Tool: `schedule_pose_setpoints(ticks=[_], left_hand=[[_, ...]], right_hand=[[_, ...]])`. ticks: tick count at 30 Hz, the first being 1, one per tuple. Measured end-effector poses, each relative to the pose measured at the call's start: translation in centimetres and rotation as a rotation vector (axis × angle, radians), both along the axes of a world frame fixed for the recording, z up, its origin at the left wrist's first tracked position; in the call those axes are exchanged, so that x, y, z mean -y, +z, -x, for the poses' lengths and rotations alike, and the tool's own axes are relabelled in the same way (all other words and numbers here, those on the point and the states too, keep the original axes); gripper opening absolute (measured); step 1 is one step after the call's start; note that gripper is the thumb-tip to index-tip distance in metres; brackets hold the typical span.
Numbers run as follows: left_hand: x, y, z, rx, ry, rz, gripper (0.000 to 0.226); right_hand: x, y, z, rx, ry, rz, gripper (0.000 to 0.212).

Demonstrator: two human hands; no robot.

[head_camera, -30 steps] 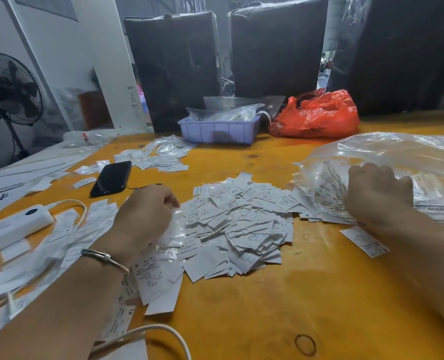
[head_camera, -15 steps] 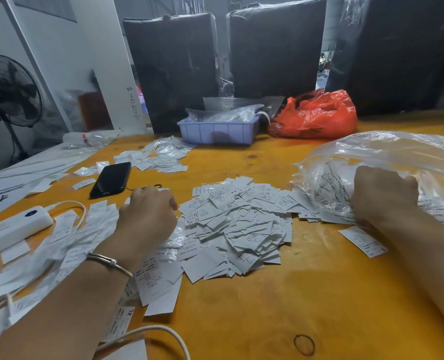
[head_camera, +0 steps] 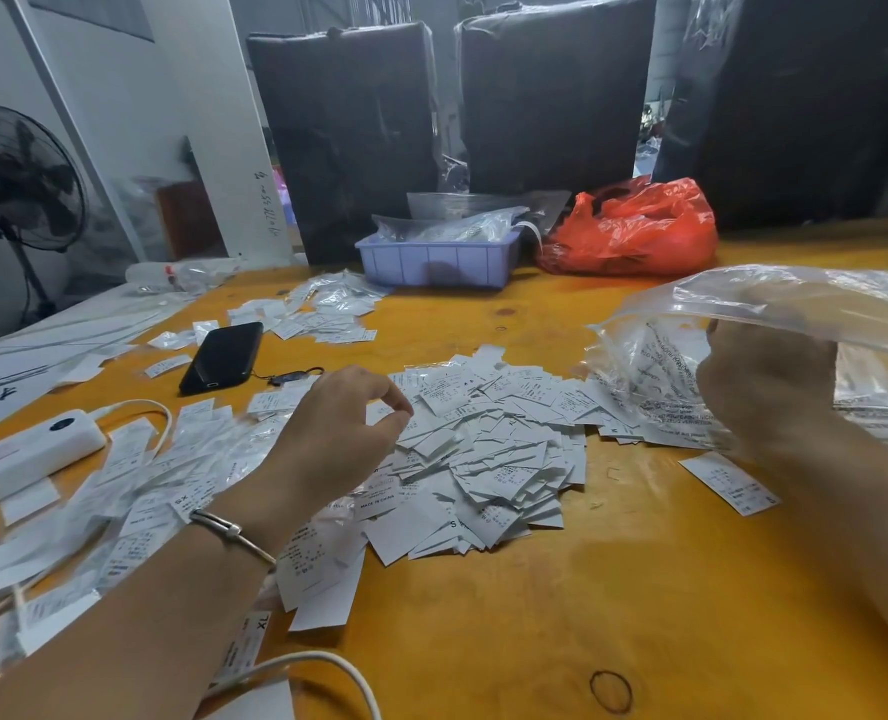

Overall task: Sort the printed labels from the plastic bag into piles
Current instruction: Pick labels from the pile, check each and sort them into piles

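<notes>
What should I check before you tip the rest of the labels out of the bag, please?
1. Right hand grips the bag: ok, fingers curled into the plastic.
2. Bag mouth faces the pile: ok, labels spill from it toward the pile.
3. Labels left in the bag: ok, printed ones show through the plastic.
4. Left hand free: cannot tell, fingertips pinched together over the pile, any label between them hidden.
5. Stray label by the right wrist: not ok, apart from the pile.
6. Phone away from the pile: ok.
</notes>
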State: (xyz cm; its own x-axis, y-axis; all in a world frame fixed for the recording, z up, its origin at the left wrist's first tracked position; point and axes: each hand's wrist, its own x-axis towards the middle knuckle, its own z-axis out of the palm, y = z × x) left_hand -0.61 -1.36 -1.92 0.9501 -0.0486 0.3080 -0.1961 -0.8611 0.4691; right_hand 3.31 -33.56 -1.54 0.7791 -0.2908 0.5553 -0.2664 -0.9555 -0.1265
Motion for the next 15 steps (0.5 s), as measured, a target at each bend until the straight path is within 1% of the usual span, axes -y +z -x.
schedule_pose_setpoints(ticks=[1, 2, 3, 5, 6, 7, 10, 12, 15], left_hand=[[0.07, 0.02, 0.04, 0.0, -0.004, 0.006, 0.006], [0.13, 0.05, 0.07, -0.005, -0.008, 0.018, 0.006], [0.19, 0.06, 0.12, -0.013, -0.011, 0.034, 0.006], [0.29, 0.07, 0.23, -0.026, -0.016, 0.062, 0.006], [0.32, 0.07, 0.28, -0.031, -0.018, 0.07, 0.006], [0.35, 0.07, 0.32, -0.036, -0.02, 0.078, 0.005], [0.42, 0.1, 0.39, -0.055, -0.026, 0.095, 0.005], [0.49, 0.1, 0.4, -0.069, -0.031, 0.099, 0.005], [0.52, 0.07, 0.4, -0.077, -0.039, 0.104, 0.005]], right_hand=[[-0.07, 0.05, 0.01, 0.028, -0.003, -0.001, 0.027], [-0.06, -0.01, 0.03, 0.011, -0.015, 0.012, 0.026], [-0.01, -0.14, 0.06, -0.059, -0.037, 0.027, 0.025], [0.23, -0.46, 0.1, -0.268, -0.074, 0.016, 0.03], [0.39, -0.59, 0.09, -0.338, -0.081, 0.004, 0.029], [0.53, -0.61, 0.05, -0.356, -0.084, -0.005, 0.025], [0.81, -0.31, -0.07, -0.239, -0.066, 0.006, 0.009], [0.64, -0.3, -0.05, -0.18, -0.031, -0.006, 0.01], [0.64, -0.23, 0.05, -0.081, 0.028, -0.09, 0.015]])
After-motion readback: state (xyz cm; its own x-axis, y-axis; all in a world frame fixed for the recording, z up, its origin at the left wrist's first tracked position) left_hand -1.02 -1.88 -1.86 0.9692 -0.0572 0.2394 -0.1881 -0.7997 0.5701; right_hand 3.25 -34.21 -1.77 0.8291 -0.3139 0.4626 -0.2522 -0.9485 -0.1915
